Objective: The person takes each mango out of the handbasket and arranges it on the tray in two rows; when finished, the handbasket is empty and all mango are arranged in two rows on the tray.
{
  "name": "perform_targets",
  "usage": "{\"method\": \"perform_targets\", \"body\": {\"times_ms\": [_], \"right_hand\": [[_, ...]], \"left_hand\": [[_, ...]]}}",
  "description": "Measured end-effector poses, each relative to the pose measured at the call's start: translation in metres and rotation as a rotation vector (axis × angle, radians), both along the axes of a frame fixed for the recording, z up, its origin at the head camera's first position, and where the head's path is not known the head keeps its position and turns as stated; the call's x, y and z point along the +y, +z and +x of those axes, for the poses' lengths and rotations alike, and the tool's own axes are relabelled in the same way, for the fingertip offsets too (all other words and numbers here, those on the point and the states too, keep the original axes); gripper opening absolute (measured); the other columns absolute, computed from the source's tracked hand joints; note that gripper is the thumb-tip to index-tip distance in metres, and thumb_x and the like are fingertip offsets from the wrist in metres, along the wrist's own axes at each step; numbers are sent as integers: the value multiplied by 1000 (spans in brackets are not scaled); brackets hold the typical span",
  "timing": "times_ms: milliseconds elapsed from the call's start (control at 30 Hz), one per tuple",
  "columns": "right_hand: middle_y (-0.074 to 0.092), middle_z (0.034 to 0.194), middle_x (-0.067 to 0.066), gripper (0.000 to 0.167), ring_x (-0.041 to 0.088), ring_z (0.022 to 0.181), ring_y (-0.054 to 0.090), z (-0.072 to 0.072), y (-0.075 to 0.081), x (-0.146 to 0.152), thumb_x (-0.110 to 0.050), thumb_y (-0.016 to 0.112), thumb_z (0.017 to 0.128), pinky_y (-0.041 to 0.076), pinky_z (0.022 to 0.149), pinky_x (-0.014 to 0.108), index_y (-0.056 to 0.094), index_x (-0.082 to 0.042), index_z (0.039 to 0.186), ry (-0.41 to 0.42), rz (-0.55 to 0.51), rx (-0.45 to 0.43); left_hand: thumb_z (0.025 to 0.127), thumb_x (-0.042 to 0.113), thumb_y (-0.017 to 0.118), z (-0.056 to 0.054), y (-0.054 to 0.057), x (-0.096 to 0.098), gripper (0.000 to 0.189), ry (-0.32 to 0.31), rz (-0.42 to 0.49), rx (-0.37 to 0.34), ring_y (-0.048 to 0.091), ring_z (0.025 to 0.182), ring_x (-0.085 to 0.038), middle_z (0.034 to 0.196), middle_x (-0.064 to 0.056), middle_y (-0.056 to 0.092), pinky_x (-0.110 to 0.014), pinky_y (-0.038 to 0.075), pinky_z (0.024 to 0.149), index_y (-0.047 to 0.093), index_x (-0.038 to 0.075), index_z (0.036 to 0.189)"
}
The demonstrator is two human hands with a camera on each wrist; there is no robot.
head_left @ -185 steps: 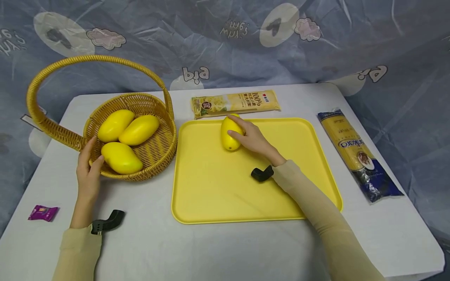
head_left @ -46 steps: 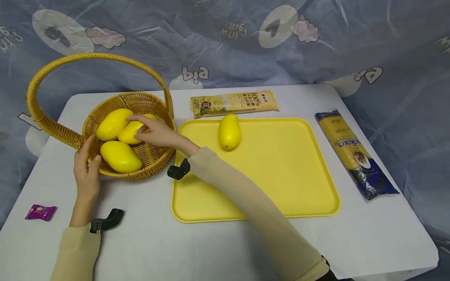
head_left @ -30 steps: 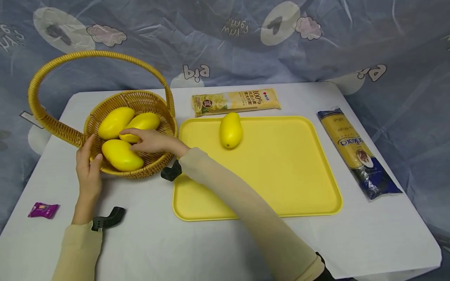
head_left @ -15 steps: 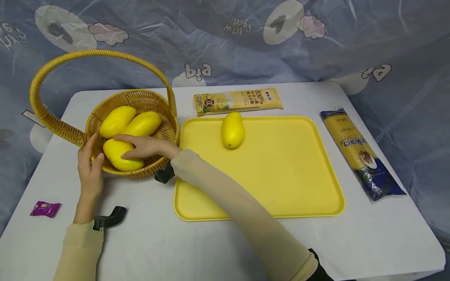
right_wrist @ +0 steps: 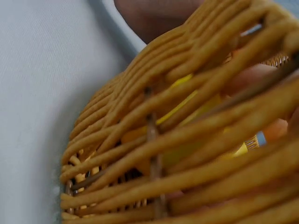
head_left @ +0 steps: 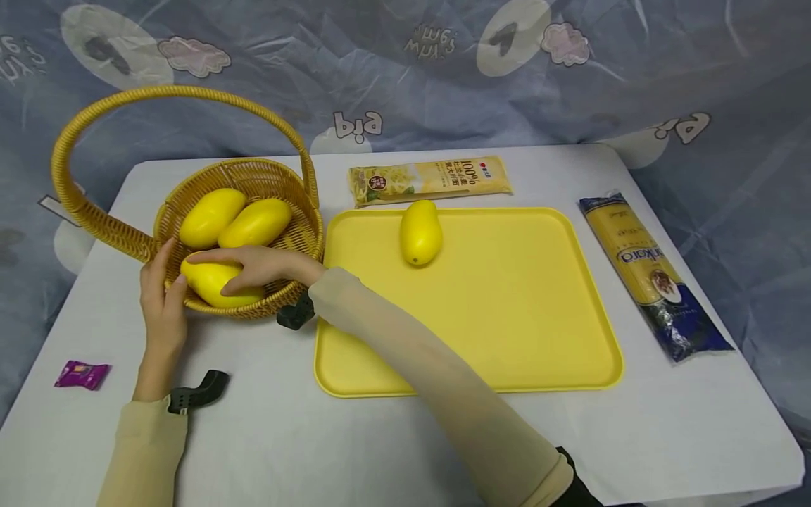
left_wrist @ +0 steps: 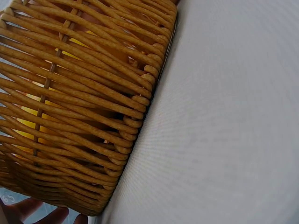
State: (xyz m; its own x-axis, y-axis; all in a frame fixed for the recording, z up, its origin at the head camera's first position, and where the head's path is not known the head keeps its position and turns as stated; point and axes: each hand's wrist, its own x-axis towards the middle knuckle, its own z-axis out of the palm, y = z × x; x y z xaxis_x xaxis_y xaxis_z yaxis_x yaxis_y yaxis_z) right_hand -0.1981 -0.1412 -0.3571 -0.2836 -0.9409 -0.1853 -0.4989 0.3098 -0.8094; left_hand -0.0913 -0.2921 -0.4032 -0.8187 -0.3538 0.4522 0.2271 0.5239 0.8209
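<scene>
My right hand reaches over the rim of the wicker basket and grips the nearest yellow mango, index finger across its top and thumb on its near side. In the right wrist view the weave mostly hides the mango and fingers. Two more mangoes, a left one and a right one, lie behind it in the basket. My left hand rests against the basket's left side with extended fingers; in the left wrist view its fingertips lie along the outer wall.
A yellow tray lies right of the basket, with one mango at its back edge. A pasta packet lies behind the tray, a blue-ended pasta bag to its right. A purple wrapped sweet is at left. The basket handle arches high.
Since the oldest frame, my right hand has let go of the mango on the tray and moved left into the basket. It has passed from the back mangoes to the nearest one, which has shifted slightly.
</scene>
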Motion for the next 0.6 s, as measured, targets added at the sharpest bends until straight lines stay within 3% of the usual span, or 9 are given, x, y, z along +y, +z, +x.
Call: {"method": "perform_targets", "body": {"times_ms": [100, 167, 333, 500, 600], "right_hand": [[23, 156, -7, 68, 4, 138, 26, 1, 1, 2, -16, 58, 89, 26, 104, 12, 27, -24, 149, -17, 0, -13], [25, 156, -7, 68, 3, 136, 28, 2, 2, 4, -15, 59, 89, 28, 102, 11, 28, -25, 148, -44, -4, -30], [30, 153, -9, 68, 8, 117, 43, 4, 7, 10, -17, 60, 89, 34, 94, 15, 29, -31, 147, -124, -19, -14], [33, 152, -8, 67, 10, 105, 45, 6, 13, 17, -17, 60, 88, 36, 89, 16, 30, -31, 147, -170, -64, 13], [34, 152, -7, 68, 9, 108, 46, 7, 15, 21, -17, 59, 88, 36, 90, 15, 29, -28, 147, -196, -108, 54]], "left_hand": [[88, 9, 36, -2, -6, -5, 51, 12, 3, -21, 34, 111, 9, 126, 4, 45, -19, 22, 99, 45, 9, 139], [89, 10, 37, -4, -13, -10, 51, 12, 2, -33, 34, 113, 8, 129, -2, 45, -21, 22, 102, 45, 11, 140], [91, 11, 37, -4, -14, -11, 50, -6, -2, -39, 33, 116, 6, 134, -12, 43, -28, 21, 108, 43, 10, 141], [91, 10, 37, -4, -14, -12, 50, -5, -2, -25, 33, 116, 7, 131, 0, 44, -26, 22, 107, 43, 10, 140], [91, 10, 37, -4, -14, -13, 50, 1, -8, -25, 33, 115, 7, 131, -4, 45, -23, 22, 104, 43, 11, 140]]}}
